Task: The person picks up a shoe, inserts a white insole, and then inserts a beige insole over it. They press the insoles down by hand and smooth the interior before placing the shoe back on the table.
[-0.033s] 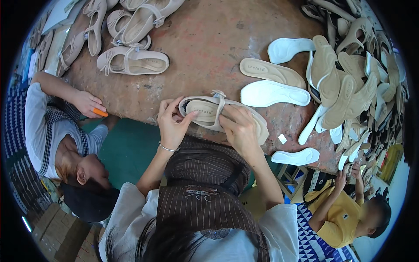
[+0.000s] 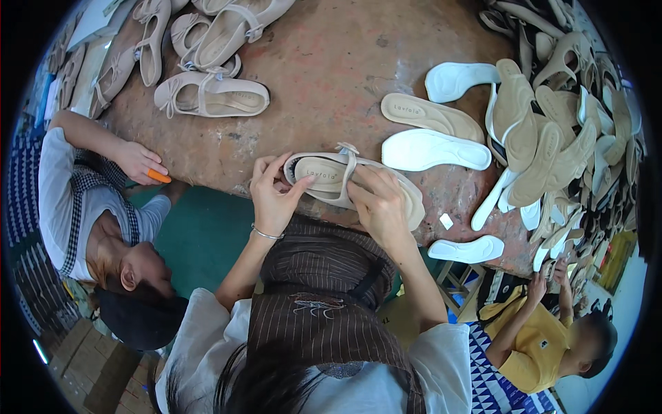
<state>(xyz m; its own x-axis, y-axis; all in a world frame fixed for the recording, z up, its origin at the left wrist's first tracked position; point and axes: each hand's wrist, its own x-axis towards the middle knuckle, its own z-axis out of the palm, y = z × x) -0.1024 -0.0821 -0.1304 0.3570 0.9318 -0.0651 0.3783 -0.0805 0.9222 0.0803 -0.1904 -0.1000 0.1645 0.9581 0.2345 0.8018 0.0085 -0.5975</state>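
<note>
A beige strap shoe [image 2: 412,201] with a small bow lies at the table's near edge, heel to the left and toe to the right. Inside it, a beige insole [image 2: 325,175] shows at the heel end. My left hand [image 2: 272,199] is closed round the shoe's heel rim, its thumb resting on the insole. Beside the strap, my right hand [image 2: 379,201] holds the shoe's middle and forepart, with some fingertips hidden within the opening. To the right lie a loose beige insole [image 2: 431,116] and a white insole [image 2: 436,149], sole-shaped, apart from both hands.
Brown worktable [image 2: 324,76] ahead. A pile of insoles and shoes [image 2: 545,138] covers its right side; finished-looking strap shoes [image 2: 214,96] lie at upper left. One person [image 2: 141,162] at left holds something orange; another, in a yellow top [image 2: 534,345], works at lower right.
</note>
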